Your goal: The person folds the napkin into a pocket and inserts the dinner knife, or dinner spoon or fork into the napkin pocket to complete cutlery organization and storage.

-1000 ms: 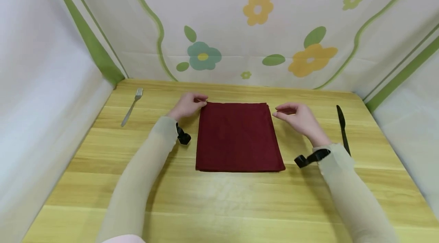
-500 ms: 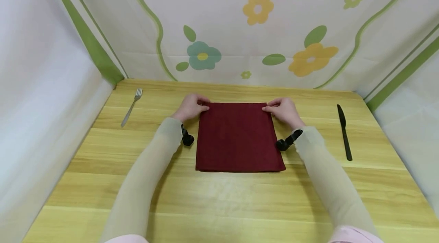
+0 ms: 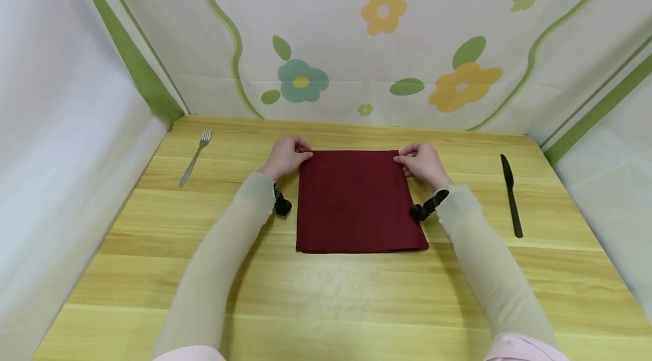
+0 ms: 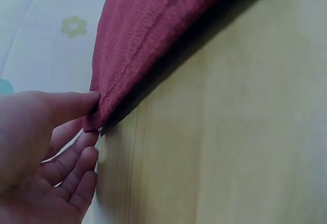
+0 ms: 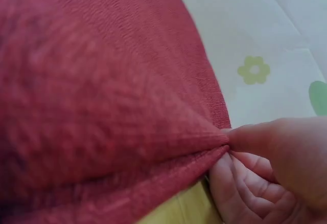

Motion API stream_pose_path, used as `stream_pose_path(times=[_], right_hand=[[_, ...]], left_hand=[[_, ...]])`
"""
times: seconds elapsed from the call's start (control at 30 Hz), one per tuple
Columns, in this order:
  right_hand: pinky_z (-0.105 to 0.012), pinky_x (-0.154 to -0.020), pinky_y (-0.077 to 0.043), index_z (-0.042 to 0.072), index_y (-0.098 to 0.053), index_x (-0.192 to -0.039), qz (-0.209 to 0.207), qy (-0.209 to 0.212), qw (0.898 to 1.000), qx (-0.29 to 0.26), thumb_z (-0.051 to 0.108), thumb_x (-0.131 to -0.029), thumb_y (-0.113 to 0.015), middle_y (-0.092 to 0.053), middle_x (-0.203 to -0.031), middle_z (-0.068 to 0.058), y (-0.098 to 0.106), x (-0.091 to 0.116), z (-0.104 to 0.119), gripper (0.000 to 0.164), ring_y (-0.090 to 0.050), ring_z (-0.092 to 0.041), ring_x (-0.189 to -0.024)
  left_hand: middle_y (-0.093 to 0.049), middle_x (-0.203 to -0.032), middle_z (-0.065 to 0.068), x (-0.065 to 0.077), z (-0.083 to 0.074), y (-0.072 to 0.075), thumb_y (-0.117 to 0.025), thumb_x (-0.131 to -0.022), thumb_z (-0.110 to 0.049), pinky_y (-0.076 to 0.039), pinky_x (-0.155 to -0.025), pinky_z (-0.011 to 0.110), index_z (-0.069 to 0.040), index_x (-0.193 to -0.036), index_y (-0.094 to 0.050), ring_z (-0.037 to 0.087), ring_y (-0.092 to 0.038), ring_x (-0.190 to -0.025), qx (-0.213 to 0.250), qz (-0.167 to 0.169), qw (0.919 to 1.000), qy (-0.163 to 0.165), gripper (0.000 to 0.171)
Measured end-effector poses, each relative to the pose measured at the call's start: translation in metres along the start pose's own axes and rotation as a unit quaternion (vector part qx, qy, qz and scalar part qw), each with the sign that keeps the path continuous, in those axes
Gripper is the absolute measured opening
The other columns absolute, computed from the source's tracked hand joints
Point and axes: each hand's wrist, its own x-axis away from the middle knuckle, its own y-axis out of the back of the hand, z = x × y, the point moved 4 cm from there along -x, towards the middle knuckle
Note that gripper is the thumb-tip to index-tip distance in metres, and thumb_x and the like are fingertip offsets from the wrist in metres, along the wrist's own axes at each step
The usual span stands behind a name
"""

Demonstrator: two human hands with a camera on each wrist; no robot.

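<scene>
A dark red cloth napkin (image 3: 356,202), folded to a near square, lies on the wooden table (image 3: 331,304). Its far left corner is pinched between thumb and fingers of my left hand (image 3: 287,156). My right hand (image 3: 421,163) pinches the far right corner the same way. In the left wrist view the napkin (image 4: 143,45) rises off the tabletop near the thumb, with a dark gap under its edge. Close up in the right wrist view, the napkin (image 5: 112,96) draws into creases toward the pinching thumb (image 5: 255,137).
A silver fork (image 3: 196,158) lies at the left of the table, tines away from me. On the right is a black knife (image 3: 511,196). White curtains with printed flowers (image 3: 384,10) stand along the back and both sides.
My right hand has come in from the right and taken hold of the napkin's far right corner. The napkin has shifted slightly to the right. Fork and knife have stayed put.
</scene>
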Motion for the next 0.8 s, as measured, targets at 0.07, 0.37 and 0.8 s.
stream_pose_path(times=[0.07, 0.37, 0.8], right_hand=[[-0.031, -0.062, -0.059, -0.003, -0.066, -0.114, -0.010, 0.003, 1.000, 0.004, 0.019, -0.098, -0.072, -0.068, -0.092, -0.014, 0.001, 0.000, -0.002, 0.028, -0.065, -0.019, -0.070], [-0.038, -0.068, -0.061, -0.003, -0.065, -0.113, 0.013, 0.022, 1.000, 0.000, 0.030, -0.094, -0.077, -0.069, -0.101, -0.022, 0.013, 0.035, 0.000, 0.039, -0.069, -0.029, -0.079], [-0.037, -0.061, -0.059, 0.001, -0.074, -0.094, 0.117, 0.023, 0.992, 0.039, 0.037, -0.091, -0.079, -0.070, -0.076, -0.013, 0.011, 0.125, -0.017, 0.037, -0.067, -0.027, -0.069]], left_hand=[[-0.067, -0.113, 0.015, 0.003, -0.001, 0.001, -0.071, -0.098, -0.014, -0.049, -0.091, 0.041, 0.001, -0.123, -0.067, 0.028, -0.060, -0.102, 0.010, 0.002, 0.9999, -0.005, 0.029], [-0.061, -0.132, 0.010, 0.050, -0.005, 0.011, -0.077, -0.094, -0.017, -0.045, -0.100, 0.045, -0.005, -0.133, -0.064, 0.028, -0.055, -0.117, 0.021, 0.018, 0.9976, -0.064, 0.043], [-0.067, -0.108, -0.008, 0.159, -0.028, -0.013, -0.087, -0.084, -0.023, -0.052, -0.089, 0.038, -0.016, -0.111, -0.076, 0.015, -0.062, -0.102, -0.020, 0.145, 0.9742, -0.171, 0.030]])
